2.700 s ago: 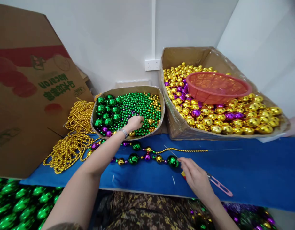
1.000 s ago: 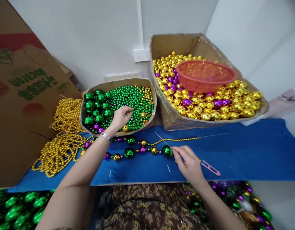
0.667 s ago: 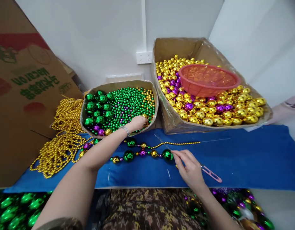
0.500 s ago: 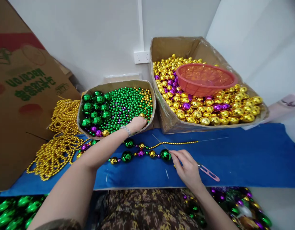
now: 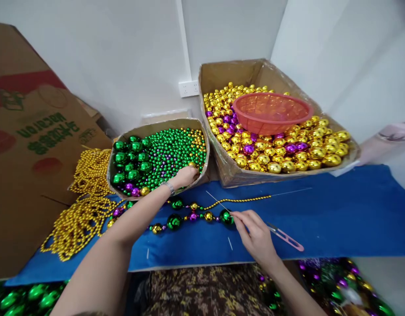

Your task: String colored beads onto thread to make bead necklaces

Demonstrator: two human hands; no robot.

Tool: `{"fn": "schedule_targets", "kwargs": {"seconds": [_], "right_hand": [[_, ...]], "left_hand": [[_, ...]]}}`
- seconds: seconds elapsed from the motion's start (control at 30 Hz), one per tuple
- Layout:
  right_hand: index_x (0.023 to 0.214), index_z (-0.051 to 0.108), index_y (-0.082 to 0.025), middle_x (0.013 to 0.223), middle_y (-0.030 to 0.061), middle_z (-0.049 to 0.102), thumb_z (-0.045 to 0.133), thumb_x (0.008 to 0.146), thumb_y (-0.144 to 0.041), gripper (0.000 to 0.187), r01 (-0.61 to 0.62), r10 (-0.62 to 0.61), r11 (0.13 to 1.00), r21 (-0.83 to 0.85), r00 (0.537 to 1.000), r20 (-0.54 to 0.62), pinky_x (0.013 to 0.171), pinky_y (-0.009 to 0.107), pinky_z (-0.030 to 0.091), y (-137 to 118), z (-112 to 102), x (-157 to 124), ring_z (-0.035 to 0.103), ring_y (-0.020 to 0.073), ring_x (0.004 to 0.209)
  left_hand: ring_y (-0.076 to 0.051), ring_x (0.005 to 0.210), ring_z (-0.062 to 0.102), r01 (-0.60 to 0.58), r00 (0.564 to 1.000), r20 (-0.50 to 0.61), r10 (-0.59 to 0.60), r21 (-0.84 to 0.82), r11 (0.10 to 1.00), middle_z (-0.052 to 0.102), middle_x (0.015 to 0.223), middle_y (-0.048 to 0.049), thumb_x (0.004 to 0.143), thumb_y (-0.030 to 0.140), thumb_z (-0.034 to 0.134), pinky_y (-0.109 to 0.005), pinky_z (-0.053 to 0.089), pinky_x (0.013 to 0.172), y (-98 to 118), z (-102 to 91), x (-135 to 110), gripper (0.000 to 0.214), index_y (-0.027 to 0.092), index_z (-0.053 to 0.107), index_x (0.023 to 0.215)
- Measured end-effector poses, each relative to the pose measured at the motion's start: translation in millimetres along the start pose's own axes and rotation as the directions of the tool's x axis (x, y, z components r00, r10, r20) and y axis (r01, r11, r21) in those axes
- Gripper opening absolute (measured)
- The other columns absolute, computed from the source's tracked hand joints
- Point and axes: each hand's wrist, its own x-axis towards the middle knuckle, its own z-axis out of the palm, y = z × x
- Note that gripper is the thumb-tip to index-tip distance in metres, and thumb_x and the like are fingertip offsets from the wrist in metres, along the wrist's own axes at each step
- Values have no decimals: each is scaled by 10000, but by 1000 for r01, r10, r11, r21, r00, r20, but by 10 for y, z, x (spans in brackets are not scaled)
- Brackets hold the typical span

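My left hand (image 5: 185,177) reaches into the right front corner of a cardboard box (image 5: 156,124) of small green, gold and purple beads. Its fingertips are hidden in the beads, and a larger gold bead (image 5: 191,165) shows just behind them. My right hand (image 5: 256,237) is closed in a pinch on a thin straight needle (image 5: 218,202), which points up and left. A large green bead (image 5: 226,217) lies right at its fingertips, at the end of a bead string (image 5: 193,216) on the blue cloth (image 5: 330,215). Behind this runs a strand of small gold beads (image 5: 245,200).
A larger carton (image 5: 235,177) of gold and purple beads holds a red plastic basket (image 5: 271,125). Pink-handled snips (image 5: 288,239) lie right of my right hand. Gold bead strands (image 5: 69,228) are heaped at left beside a tall cardboard carton (image 5: 21,175). More beads (image 5: 34,298) sit below the table edge.
The view has shifted slightly, so the boxes appear lower and further left. My left hand stays in the same corner of the bead box; my right hand still pinches the needle.
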Motion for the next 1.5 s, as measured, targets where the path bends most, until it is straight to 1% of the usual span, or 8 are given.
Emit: {"fn": "schedule_targets", "kwargs": {"seconds": [0.1,0.17,0.27,0.33,0.5,0.8,1.03,1.5], "right_hand": [[1066,655,-206,864,48,653,520,949,-194,179,3,-3,1000,-6,1000,-3,733,307,519,-9,27,12,632,168,794],[1065,655,-205,843,47,653,519,950,-200,178,2,-2,1000,-8,1000,-8,719,303,519,-24,53,30,631,166,777],[1052,662,-208,831,46,666,522,950,-215,174,14,-14,1000,-5,1000,-10,713,299,521,-74,81,77,636,165,767],[1043,668,-213,839,45,680,523,949,-220,173,29,-29,1000,-8,1000,3,720,298,524,-115,87,111,645,165,773],[1048,672,-213,842,46,692,526,947,-213,177,58,-57,998,-21,997,43,725,303,529,-180,81,151,651,167,777],[1051,670,-212,830,44,678,527,949,-215,175,51,-50,999,-12,997,66,724,296,520,-196,99,112,642,164,767],[1050,670,-203,832,47,675,538,942,-200,171,62,-60,998,-16,995,74,717,290,520,-209,92,109,643,162,768],[1057,684,-213,839,45,687,524,947,-214,195,75,-73,997,-22,995,65,713,285,537,-188,88,104,658,160,764]], "left_hand": [[-189,838,648,-17,997,-83,4,-159,987,684,868,-79,910,230,482,-292,504,773,8,-77,-146,231,150,698,914],[-162,797,650,-27,985,-163,-54,-458,889,683,900,-76,950,302,428,-281,523,737,45,-115,-303,300,140,671,1019],[-128,746,649,-79,969,-147,-196,-944,320,676,860,-54,863,366,622,-253,538,712,159,-131,-575,269,138,671,998],[-118,731,651,-73,973,-70,-219,-997,-4,681,837,-46,781,347,735,-232,541,693,256,-116,-733,280,139,684,961],[-106,680,659,15,961,84,-262,-967,-254,695,808,-37,780,369,750,-207,539,615,440,-1,-936,278,148,674,929],[-90,624,644,60,921,210,-329,-908,-414,697,749,-22,836,404,687,-189,524,584,582,145,-1021,256,152,658,870],[-103,686,663,-68,947,40,-319,-945,-320,707,838,-34,714,287,810,-217,547,660,559,169,-1091,304,150,692,958],[-77,675,645,-85,955,8,-296,-950,-301,708,907,-52,772,258,763,-183,539,634,533,184,-1131,239,152,690,973]]}}
